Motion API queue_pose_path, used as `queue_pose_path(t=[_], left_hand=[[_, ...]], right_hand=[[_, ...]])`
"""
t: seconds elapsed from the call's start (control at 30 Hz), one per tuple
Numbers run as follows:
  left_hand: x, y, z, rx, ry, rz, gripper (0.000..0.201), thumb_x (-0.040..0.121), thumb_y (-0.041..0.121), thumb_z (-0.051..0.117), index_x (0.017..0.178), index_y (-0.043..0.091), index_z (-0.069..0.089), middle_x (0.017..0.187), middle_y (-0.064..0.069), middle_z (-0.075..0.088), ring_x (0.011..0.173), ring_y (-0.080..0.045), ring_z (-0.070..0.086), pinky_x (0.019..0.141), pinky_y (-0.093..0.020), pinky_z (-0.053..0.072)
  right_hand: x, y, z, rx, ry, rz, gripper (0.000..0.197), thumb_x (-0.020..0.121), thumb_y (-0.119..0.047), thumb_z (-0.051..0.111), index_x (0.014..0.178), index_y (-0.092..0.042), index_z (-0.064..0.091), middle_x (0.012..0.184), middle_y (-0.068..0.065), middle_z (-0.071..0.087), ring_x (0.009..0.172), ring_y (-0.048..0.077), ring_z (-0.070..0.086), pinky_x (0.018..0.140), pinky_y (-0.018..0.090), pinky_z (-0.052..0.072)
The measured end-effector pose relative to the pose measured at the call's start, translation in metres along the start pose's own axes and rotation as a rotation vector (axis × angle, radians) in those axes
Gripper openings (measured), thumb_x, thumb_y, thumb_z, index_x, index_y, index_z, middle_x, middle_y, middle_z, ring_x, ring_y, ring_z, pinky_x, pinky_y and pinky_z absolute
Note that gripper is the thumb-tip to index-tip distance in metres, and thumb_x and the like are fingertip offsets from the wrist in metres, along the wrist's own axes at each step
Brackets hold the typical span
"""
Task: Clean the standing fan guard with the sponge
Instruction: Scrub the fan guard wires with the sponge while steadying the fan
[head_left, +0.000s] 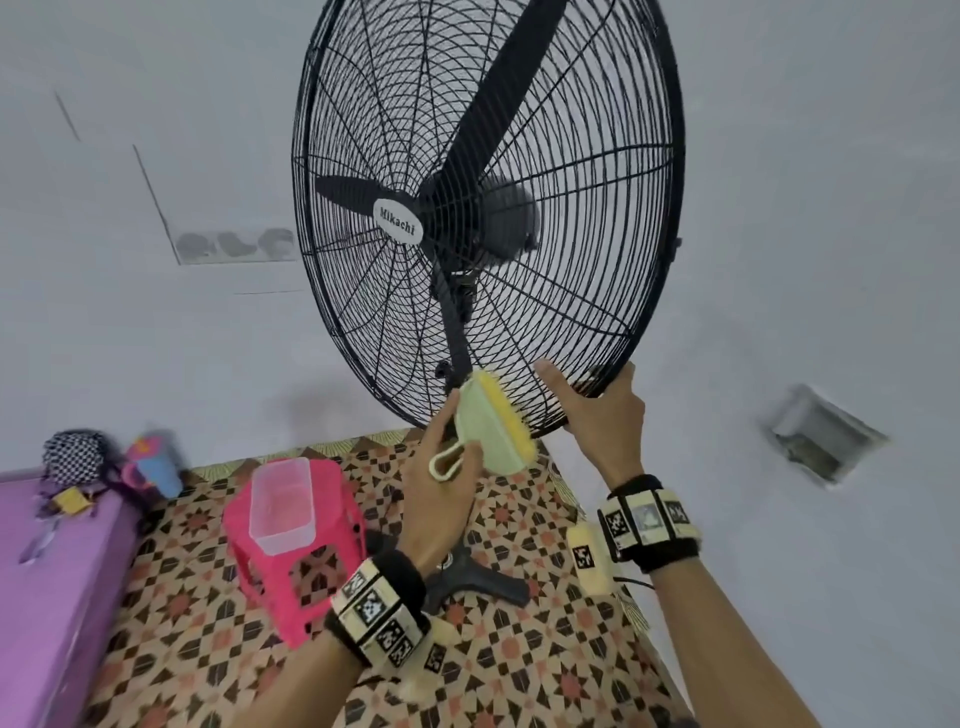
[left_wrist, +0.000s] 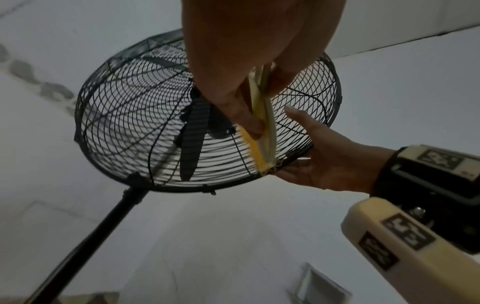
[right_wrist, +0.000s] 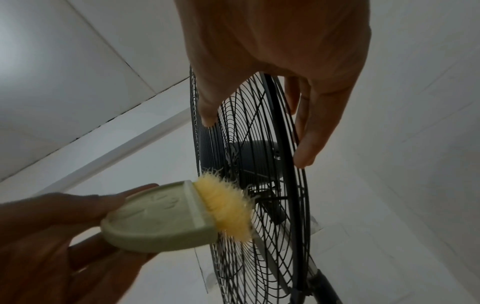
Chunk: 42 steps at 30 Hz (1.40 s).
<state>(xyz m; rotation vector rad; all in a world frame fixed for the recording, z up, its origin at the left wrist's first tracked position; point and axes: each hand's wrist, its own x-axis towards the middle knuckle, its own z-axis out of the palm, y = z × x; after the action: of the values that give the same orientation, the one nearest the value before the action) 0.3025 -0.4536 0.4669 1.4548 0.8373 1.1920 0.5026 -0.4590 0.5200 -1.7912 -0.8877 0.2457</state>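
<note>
From the head view I took the black wire fan guard (head_left: 571, 260) as my landmark. Far to its lower left lay a purple surface (head_left: 47, 571) with a checkered bundle (head_left: 72, 457) and a blue-and-pink cup (head_left: 156, 467) on it. Nearer the guard, still below and left of it, a pink plastic stool (head_left: 291, 571) stood on the patterned floor mat (head_left: 519, 675), carrying a clear plastic container (head_left: 280, 504).

My left hand (head_left: 441, 483) was wrapped around the task's cleaning tool, a pale green brush with yellow bristles (head_left: 498, 431); the fingers and thumb gripped its flat green body, and the handle loop stuck out beneath the hand. The bristles were pressed against the lower front wires of the guard, just left of my other hand. The right wrist view showed the bristles splayed against the grille.

The fan's black pole (head_left: 457, 332) ran down behind the brush, and its base foot (head_left: 478, 582) rested on the mat directly below the guard.

My right hand (head_left: 597, 410) clasped the guard's bottom rim, thumb laid on the front wires and fingers reaching around the back.

Further right of the guard, low on the white wall, sat a small recessed grey box (head_left: 821, 436).
</note>
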Motion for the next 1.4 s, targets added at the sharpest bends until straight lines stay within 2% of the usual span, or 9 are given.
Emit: queue_pose_path(t=[0.1,0.3,0.47,0.57,0.73,0.9,1.1,1.3,1.4], left_hand=[[-0.003,0.01,-0.012,0.011,-0.151,0.009,0.067,0.107,0.022,0.056,0.162,0.043,0.025,0.136,0.019,0.058,0.09,0.002,0.07,0.068,-0.02,0.058],[0.018,0.021,-0.022,-0.211,-0.159,-0.346,0.06,0.101,0.001,0.061,0.148,0.024,0.033,0.123,-0.018,0.064,0.095,-0.032,0.077,0.078,-0.037,0.065],[0.021,-0.003,-0.003,-0.173,-0.393,-0.522,0.041,0.1,0.01,0.064,0.138,0.013,0.051,0.132,-0.014,0.066,0.094,-0.033,0.077,0.074,-0.035,0.063],[0.009,-0.016,0.028,-0.194,-0.3,-0.566,0.033,0.102,0.012,0.062,0.135,0.008,0.06,0.119,-0.014,0.074,0.094,-0.033,0.076,0.079,-0.041,0.062],[-0.001,-0.017,0.054,-0.342,-0.09,-0.562,0.015,0.103,0.01,0.061,0.113,0.016,0.071,0.118,-0.016,0.076,0.111,-0.041,0.071,0.101,-0.056,0.055],[-0.013,-0.012,0.044,-0.539,0.129,-0.522,0.019,0.103,0.013,0.061,0.122,0.019,0.064,0.119,-0.014,0.075,0.106,-0.038,0.075,0.094,-0.054,0.059],[-0.014,-0.001,0.047,-0.291,-0.026,-0.459,0.019,0.104,0.013,0.059,0.119,0.023,0.065,0.122,-0.013,0.074,0.104,-0.034,0.075,0.091,-0.049,0.062],[-0.011,0.004,0.019,-0.509,0.217,-0.368,0.023,0.104,0.007,0.055,0.124,0.017,0.062,0.12,-0.009,0.072,0.098,-0.028,0.077,0.081,-0.039,0.064],[-0.017,0.002,0.016,-0.443,0.115,-0.384,0.025,0.104,0.006,0.056,0.125,0.018,0.061,0.119,-0.005,0.073,0.098,-0.028,0.077,0.079,-0.037,0.064]], right_hand=[[0.0,-0.001,0.0,0.002,0.001,-0.01,0.121,0.055,-0.096,0.069,0.144,-0.019,0.04,0.125,-0.003,0.068,0.108,0.022,0.069,0.095,0.043,0.059],[-0.003,-0.004,0.001,0.016,0.001,-0.027,0.112,0.061,-0.089,0.072,0.14,-0.016,0.042,0.126,-0.002,0.067,0.111,0.02,0.066,0.096,0.037,0.057],[0.0,-0.003,0.001,-0.013,-0.002,-0.024,0.115,0.059,-0.093,0.07,0.14,-0.016,0.041,0.114,-0.004,0.069,0.098,0.021,0.07,0.087,0.038,0.061],[0.002,-0.004,-0.002,-0.027,-0.02,-0.009,0.111,0.055,-0.095,0.07,0.131,-0.02,0.043,0.108,-0.004,0.071,0.089,0.021,0.072,0.079,0.041,0.063],[0.002,-0.007,-0.011,-0.041,-0.053,-0.036,0.094,0.067,-0.08,0.077,0.129,-0.017,0.045,0.104,-0.013,0.064,0.091,0.006,0.064,0.068,0.016,0.046],[0.005,-0.005,-0.008,-0.028,-0.038,-0.051,0.103,0.064,-0.084,0.074,0.134,-0.014,0.046,0.114,-0.006,0.066,0.098,0.014,0.064,0.077,0.021,0.047],[0.002,-0.003,-0.007,-0.031,-0.04,-0.047,0.11,0.064,-0.085,0.075,0.14,-0.012,0.044,0.113,-0.007,0.067,0.093,0.007,0.063,0.08,0.024,0.052],[0.004,-0.003,-0.004,-0.04,-0.036,-0.009,0.133,0.051,-0.101,0.065,0.147,-0.012,0.039,0.135,0.005,0.064,0.12,0.025,0.063,0.101,0.043,0.056],[0.002,-0.002,-0.002,-0.037,-0.024,-0.029,0.124,0.057,-0.095,0.069,0.144,-0.012,0.04,0.126,0.001,0.066,0.11,0.02,0.065,0.091,0.034,0.057]])
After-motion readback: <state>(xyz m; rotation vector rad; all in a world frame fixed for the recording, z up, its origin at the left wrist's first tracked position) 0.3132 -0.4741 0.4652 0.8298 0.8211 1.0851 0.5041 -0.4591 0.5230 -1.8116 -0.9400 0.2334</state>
